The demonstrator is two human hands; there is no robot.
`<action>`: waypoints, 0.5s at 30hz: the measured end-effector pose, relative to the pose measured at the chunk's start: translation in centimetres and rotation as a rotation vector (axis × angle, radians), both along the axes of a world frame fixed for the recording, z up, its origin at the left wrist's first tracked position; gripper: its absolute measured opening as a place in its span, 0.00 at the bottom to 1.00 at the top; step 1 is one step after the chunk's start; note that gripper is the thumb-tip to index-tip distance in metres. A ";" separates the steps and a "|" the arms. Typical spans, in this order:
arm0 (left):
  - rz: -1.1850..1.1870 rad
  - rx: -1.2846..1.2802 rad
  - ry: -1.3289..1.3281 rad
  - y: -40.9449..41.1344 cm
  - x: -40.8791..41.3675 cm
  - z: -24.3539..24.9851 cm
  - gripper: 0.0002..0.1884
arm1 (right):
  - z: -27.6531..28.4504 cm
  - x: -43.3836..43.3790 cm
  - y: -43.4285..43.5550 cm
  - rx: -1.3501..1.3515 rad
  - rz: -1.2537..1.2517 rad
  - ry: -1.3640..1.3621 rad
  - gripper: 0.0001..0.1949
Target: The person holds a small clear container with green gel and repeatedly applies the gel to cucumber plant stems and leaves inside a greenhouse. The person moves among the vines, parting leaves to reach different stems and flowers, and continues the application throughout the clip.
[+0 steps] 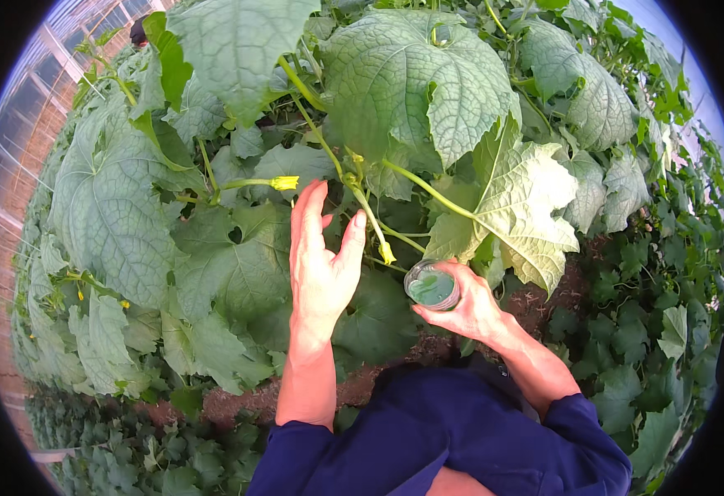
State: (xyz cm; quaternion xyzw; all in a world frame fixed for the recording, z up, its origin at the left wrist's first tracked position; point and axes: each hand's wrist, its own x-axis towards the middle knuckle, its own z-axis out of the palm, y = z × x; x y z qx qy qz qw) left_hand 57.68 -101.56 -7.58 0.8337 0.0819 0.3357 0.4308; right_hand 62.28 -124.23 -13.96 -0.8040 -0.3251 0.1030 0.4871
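Observation:
My left hand is raised among the vine leaves with thumb and fingers apart, and nothing shows between them. Just above its fingertips a yellow flower bud sits at the end of a pale green stalk. A young green fruit with a yellow flower at its tip hangs from the vine stem, right beside my left thumb. My right hand grips a small clear plastic cup holding green liquid, its mouth tilted up towards me.
Large leaves crowd the front and top. A pale, sunlit leaf hangs just above the cup. Brown soil shows below the plants. More vines grow at the right, and a greenhouse frame stands at the upper left.

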 end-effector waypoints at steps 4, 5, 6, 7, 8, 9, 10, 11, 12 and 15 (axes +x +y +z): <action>0.100 0.070 -0.119 -5.2 2.4 6.4 0.47 | -0.1 1.3 -1.0 0.037 0.165 0.001 0.32; 0.176 0.261 -0.147 -5.6 3.7 7.4 0.50 | -0.3 1.4 -1.2 0.066 0.210 -0.028 0.32; 0.161 0.265 -0.202 -6.5 4.9 8.6 0.46 | -0.4 1.8 -1.6 0.098 0.243 -0.059 0.32; 0.180 0.416 -0.319 -6.6 6.7 9.0 0.38 | -0.5 2.3 -2.3 0.123 0.264 -0.091 0.32; 0.183 0.456 -0.320 -7.0 8.0 10.0 0.36 | -1.4 3.0 -2.6 0.210 0.313 -0.063 0.32; 0.178 0.493 -0.313 -8.0 9.1 11.2 0.34 | -1.8 3.3 -3.0 0.245 0.336 -0.031 0.32; 0.190 0.370 -0.328 -9.5 10.3 12.2 0.26 | -1.9 3.4 -3.4 0.275 0.354 -0.003 0.32; 0.201 0.527 -0.335 -9.3 11.4 13.2 0.25 | -2.2 3.7 -3.9 0.305 0.368 0.026 0.33; 0.222 0.687 -0.351 -9.2 12.2 14.5 0.23 | -3.6 3.9 -4.2 0.305 0.431 0.011 0.33; 0.269 0.510 -0.183 -11.1 13.2 17.9 0.17 | -2.1 5.4 -6.0 0.284 0.552 -0.033 0.33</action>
